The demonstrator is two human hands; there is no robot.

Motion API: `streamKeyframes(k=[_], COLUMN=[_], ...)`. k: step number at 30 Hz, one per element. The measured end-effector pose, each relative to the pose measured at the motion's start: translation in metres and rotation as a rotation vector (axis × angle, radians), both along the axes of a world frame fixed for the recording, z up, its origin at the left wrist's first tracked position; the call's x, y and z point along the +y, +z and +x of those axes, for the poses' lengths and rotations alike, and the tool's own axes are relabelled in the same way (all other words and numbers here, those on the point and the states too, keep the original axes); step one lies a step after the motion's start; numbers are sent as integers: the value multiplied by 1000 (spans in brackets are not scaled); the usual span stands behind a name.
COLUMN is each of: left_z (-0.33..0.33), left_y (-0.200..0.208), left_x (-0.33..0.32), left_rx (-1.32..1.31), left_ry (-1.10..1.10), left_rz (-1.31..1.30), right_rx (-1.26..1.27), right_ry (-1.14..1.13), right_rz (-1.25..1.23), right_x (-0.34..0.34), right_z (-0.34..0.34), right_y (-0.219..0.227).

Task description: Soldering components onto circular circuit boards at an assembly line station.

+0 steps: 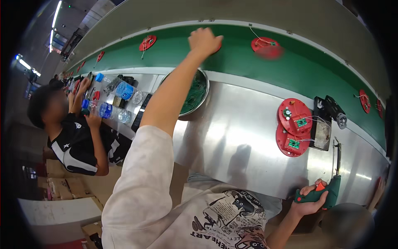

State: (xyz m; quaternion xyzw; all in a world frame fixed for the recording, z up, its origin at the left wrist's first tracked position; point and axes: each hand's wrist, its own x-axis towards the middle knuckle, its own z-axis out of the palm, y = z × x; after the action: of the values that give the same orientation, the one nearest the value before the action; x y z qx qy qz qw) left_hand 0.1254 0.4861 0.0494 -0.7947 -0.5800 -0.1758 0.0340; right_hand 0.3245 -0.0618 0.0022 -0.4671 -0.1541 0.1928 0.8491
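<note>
My left hand reaches far out over the green conveyor belt, fingers closed around a red disc of which only an edge shows. My right hand grips the green handle of an electric screwdriver at the near edge of the steel bench, its bit pointing away from me. Two red discs with small green circuit boards lie stacked on the bench ahead of my right hand. Another red disc with wires rides the belt to the right of my left hand.
A metal bowl of green parts sits under my left forearm. Water bottles and a black remote-like device lie at the left, where a seated person works. A black tray sits right of the discs. More red discs ride the belt.
</note>
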Motion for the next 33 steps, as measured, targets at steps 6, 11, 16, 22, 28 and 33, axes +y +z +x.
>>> streamKeyframes(k=[6, 11, 16, 22, 28, 33], left_z=[-33, -28, -15, -21, -3, 12], left_y=[-12, -23, -16, -26, -25, 1], left_x=[42, 55, 39, 28, 25, -49], left_rx=[-138, -254, -331, -298, -417, -582], left_ry=[186, 140, 140, -42, -255, -540], left_rz=[-258, -336, -353, -308, -264, -121], right_rx=[12, 10, 18, -3, 7, 24], right_ry=[-32, -28, -37, -18, -32, -40], right_rz=[-62, -58, -50, -31, -59, -76], right_x=[8, 6, 2, 3, 6, 6], right_z=[-3, -2, 1, 0, -3, -4], right_y=[0, -1, -7, -4, 3, 2])
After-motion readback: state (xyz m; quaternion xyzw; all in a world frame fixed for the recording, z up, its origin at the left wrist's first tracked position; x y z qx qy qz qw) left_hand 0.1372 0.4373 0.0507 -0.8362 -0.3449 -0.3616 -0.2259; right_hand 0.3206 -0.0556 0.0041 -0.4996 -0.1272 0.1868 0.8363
